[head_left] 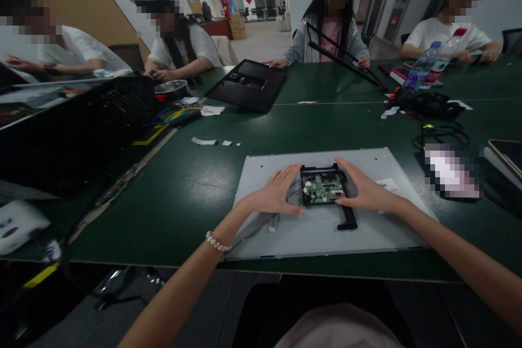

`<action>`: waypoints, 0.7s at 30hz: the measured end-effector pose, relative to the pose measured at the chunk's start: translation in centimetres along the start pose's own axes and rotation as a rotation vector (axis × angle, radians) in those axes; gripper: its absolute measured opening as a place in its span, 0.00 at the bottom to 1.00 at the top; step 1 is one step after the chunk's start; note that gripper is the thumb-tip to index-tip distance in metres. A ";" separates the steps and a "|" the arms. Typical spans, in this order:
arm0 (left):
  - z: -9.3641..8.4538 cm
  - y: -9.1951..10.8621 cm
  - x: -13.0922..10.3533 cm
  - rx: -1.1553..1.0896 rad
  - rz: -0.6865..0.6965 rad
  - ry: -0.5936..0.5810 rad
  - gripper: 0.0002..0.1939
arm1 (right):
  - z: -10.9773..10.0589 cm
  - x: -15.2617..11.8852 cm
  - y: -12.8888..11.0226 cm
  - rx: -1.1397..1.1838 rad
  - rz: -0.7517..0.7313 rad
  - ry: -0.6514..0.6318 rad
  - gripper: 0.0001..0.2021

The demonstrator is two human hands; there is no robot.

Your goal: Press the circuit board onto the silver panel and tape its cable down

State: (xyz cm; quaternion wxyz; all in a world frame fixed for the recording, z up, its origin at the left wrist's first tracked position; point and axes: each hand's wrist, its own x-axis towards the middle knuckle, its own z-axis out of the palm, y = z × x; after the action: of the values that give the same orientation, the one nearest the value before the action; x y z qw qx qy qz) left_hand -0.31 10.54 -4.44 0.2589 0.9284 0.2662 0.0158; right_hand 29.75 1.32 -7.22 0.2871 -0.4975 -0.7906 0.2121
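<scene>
A green circuit board (322,189) sits in a black plastic frame (318,168) on the back of a grey metal display panel (391,174). My left hand (277,193) grips the frame's left side, index finger by the far corner and thumb by the near one. On the opposite side my right hand (362,187) holds it likewise, thumb over the near right part. A black arm-shaped piece (348,218) sticks out towards me below the frame. Grey cables (255,234) run from the board past my left hand across the panel. My palms hide the frame's sides.
A black monitor back cover (248,84) lies across the green table (204,190). Dark equipment (73,130) stands at left. A phone (452,171), cables and bottles (424,65) are at right. Several people sit opposite; one person's hand (362,62) holds a black bezel (342,57).
</scene>
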 end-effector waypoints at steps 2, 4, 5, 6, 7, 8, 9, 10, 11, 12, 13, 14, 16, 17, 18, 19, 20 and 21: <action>0.1 -0.1 0.0 -0.006 -0.002 0.001 0.66 | 0.2 0.0 0.0 -0.004 -0.011 0.012 0.51; 0.0 -0.2 0.1 0.004 -0.023 -0.018 0.66 | 0.2 0.2 0.0 -0.005 -0.011 0.010 0.51; -0.1 -0.3 0.2 0.015 -0.037 -0.027 0.66 | 0.2 0.3 0.0 -0.006 -0.009 0.006 0.51; -0.2 -0.4 0.3 0.028 -0.048 -0.035 0.66 | 0.3 0.4 0.0 -0.006 -0.007 0.002 0.51; -0.2 -0.5 0.4 0.042 -0.056 -0.039 0.66 | 0.3 0.6 0.1 -0.006 -0.007 0.002 0.51; -0.3 -0.7 0.4 0.055 -0.057 -0.039 0.66 | 0.3 0.7 0.1 -0.006 -0.005 0.003 0.50; -0.3 -0.8 0.4 0.065 -0.053 -0.035 0.66 | 0.4 0.8 0.2 -0.004 -0.003 0.007 0.50; -0.2 -0.9 0.4 0.073 -0.047 -0.029 0.65 | 0.5 0.9 0.3 0.000 -0.002 0.012 0.50; -0.1 -0.9 0.4 0.080 -0.042 -0.022 0.65 | 0.5 0.9 0.4 0.004 -0.001 0.017 0.50; 0.0 -0.9 0.3 0.085 -0.043 -0.016 0.65 | 0.6 0.9 0.4 0.009 0.000 0.020 0.49; 0.1 -0.8 0.3 0.089 -0.050 -0.012 0.65 | 0.7 0.9 0.5 0.015 0.001 0.023 0.50; 0.1 -0.6 0.2 0.090 -0.062 -0.012 0.65 | 0.7 0.8 0.6 0.020 0.003 0.024 0.50; 0.0 -0.3 0.0 0.077 -0.076 -0.018 0.65 | 0.9 0.7 0.7 0.025 0.012 0.021 0.50; -0.3 -0.2 -0.1 0.059 -0.072 -0.018 0.64 | 0.9 0.6 0.7 0.023 0.017 0.020 0.50; -0.8 -0.3 -0.2 0.033 -0.060 -0.017 0.63 | 1.0 0.5 0.7 0.020 0.020 0.018 0.50; -1.5 -0.6 -0.3 0.003 -0.045 -0.014 0.60 | 1.0 0.4 0.7 0.016 0.020 0.016 0.50; -2.5 -1.2 -0.5 -0.025 -0.036 -0.003 0.56 | 1.1 0.3 0.7 0.012 0.017 0.017 0.50; -3.6 -2.0 -0.6 -0.046 -0.044 0.021 0.51 | 1.1 0.3 0.8 0.009 0.012 0.021 0.49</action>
State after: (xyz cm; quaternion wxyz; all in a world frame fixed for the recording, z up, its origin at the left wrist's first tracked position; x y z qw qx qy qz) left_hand -2.43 13.39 -2.28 0.2777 0.9159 0.2886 0.0261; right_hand 29.43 1.81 -8.48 0.2965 -0.5031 -0.7837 0.2119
